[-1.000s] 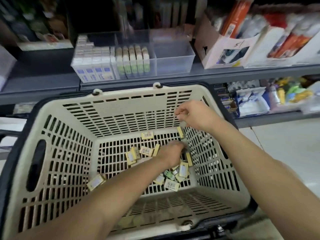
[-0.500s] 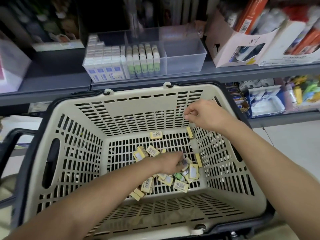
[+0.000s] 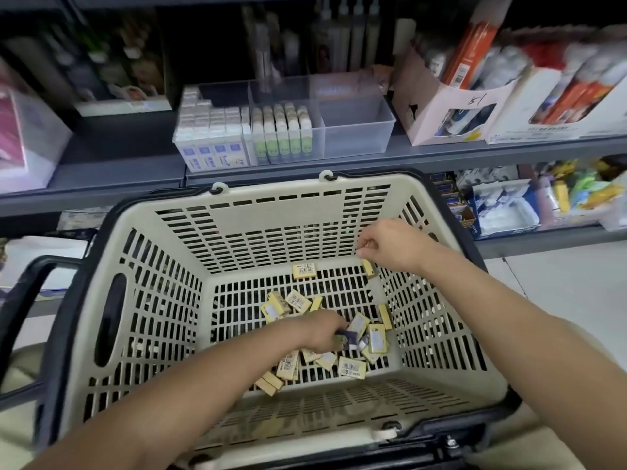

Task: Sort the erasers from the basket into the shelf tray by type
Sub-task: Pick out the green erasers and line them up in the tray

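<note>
In one basket (image 3: 271, 212), left fingers (image 3: 334, 329) pinch one dark eraser (image 3: 346, 336); right fingers (image 3: 368, 246) curled, unclear.

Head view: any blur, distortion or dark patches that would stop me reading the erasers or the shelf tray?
Head view: motion blur smears the boxed goods and the shelf tray labels; wide-angle distortion bows the shelf and basket rim; the shelf back is dark; erasers on the basket floor show barcodes, but those by the left hand are blurred.

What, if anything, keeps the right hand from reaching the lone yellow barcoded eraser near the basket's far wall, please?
Likely nothing, so yes: the right hand hovers close beside the yellow barcoded eraser, with nothing between.
</note>
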